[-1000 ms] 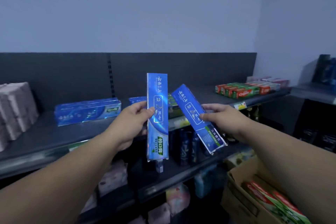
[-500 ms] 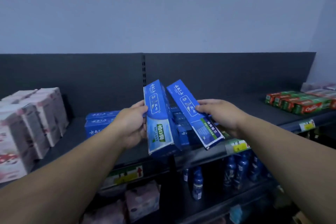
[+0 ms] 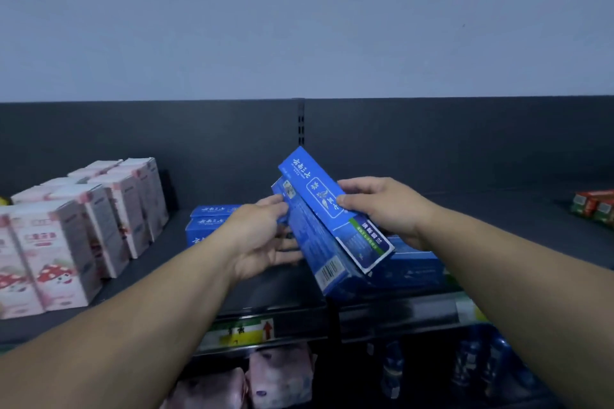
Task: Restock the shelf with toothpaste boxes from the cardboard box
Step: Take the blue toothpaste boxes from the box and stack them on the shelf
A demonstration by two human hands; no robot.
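Left hand point(image 3: 262, 237) grips the lower blue toothpaste box point(image 3: 320, 256); right hand point(image 3: 382, 209) pinches the upper toothpaste box point(image 3: 327, 206), both tilted above the dark shelf point(image 3: 498, 229).

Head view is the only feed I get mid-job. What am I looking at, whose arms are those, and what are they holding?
There is no robot here. A person wears one wide camera on the head, and it looks forward and down, so the two bare arms are that person's own. The left hand grips the lower blue box of toothpaste. The right hand grips the upper blue box, which lies across the lower one. Both boxes are tilted over the dark shelf. On the shelf, a blue stack of the same boxes lies behind the left hand, pink cartons stand at the left, and red-green boxes sit at the far right. The cardboard supply box is out of view.
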